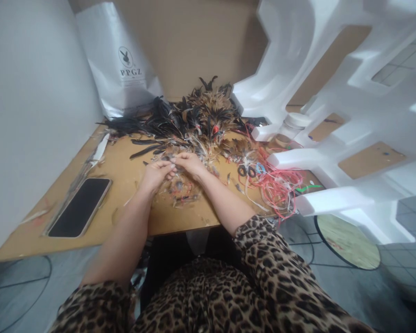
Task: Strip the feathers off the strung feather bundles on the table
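My left hand [156,175] and my right hand [190,164] meet over the middle of the table [121,194], fingertips almost touching. Both are closed in a pinch. Whatever lies between the fingers is too small and blurred to name. Just beyond the hands spreads a heap of feathers, with black feathers [138,124] to the left and a bundle of brown feathers [217,108] to the right. Feather scraps [183,187] and bits of reddish string lie beneath and beside my hands.
A phone [80,208] lies on the left. At the back left stands a white bag [116,60]. Scissors [247,171] and tangled pink string [279,185] are on the right, near a lidded jar [294,125]. White moulded foam [319,162] overhangs the right side.
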{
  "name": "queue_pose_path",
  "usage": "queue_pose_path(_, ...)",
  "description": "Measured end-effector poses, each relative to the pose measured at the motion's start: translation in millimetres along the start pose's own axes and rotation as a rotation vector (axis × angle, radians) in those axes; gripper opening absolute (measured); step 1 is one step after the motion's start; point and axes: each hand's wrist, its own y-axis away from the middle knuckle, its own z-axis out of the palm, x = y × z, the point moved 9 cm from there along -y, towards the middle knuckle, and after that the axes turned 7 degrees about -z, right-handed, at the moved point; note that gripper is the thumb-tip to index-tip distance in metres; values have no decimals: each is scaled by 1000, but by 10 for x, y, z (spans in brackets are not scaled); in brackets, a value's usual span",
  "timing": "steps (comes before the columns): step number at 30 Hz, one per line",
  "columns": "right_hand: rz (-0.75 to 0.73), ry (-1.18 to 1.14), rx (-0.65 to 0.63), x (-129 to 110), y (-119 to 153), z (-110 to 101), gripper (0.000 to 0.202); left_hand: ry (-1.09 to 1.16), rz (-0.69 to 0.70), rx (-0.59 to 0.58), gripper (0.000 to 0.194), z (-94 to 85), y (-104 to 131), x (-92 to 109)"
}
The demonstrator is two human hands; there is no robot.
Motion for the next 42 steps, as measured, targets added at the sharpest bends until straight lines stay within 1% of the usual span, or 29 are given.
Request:
queue_pose_path(2,-3,12,-6,0,-16,-14,25,61,10,39,18,-61,-10,32)
queue_pose_path(4,-40,151,6,-45,-33,-75,22,159,22,108,19,-163,-17,69)
queue_pose_path(6,-116,383,4,-137,-45,-133,18,243,36,179,18,-267,-14,107)
queue_pose_path(7,-160,511,-16,-185,-45,-138,16,273,42,206,17,-307,-10,122)
queue_pose_path(9,-226,756,-89,-244,-32,-105,14,312,48,245,16,-360,0,144)
queue_pose_path(11,-248,960,-157,-259,-3,-59,14,336,56,271,16,-391,9,156)
queue_pose_path(14,-235,1161,-242,-261,56,22,15,372,82,313,17,-443,13,167)
queue_pose_path(18,-160,1359,-330,-239,125,113,16,414,130,367,17,-543,12,189)
queue_pose_path(22,-142,1512,-319,-244,146,149,23,479,178,404,17,-636,24,221)
queue_pose_path(24,-110,1569,-294,-220,135,120,23,503,184,417,16,-663,29,222)
queue_pose_path(26,-68,1564,-272,-183,113,65,22,506,185,417,16,-670,29,221)
queue_pose_path(28,-80,1456,-249,-181,76,17,20,504,180,406,16,-658,23,217)
queue_pose_path(31,-152,1131,-229,-228,10,-48,18,499,165,387,17,-625,17,206)
queue_pose_path(33,-166,909,-210,-257,-32,-117,17,487,151,367,17,-591,15,202)
queue_pose_path(36,-172,682,-185,-303,-73,-208,19,463,106,330,19,-528,12,182)
queue_pose_path(39,-153,565,-153,-327,-91,-279,24,451,55,290,20,-467,11,160)
queue_pose_path(42,-140,574,-98,-309,-94,-315,26,459,47,278,18,-443,20,167)
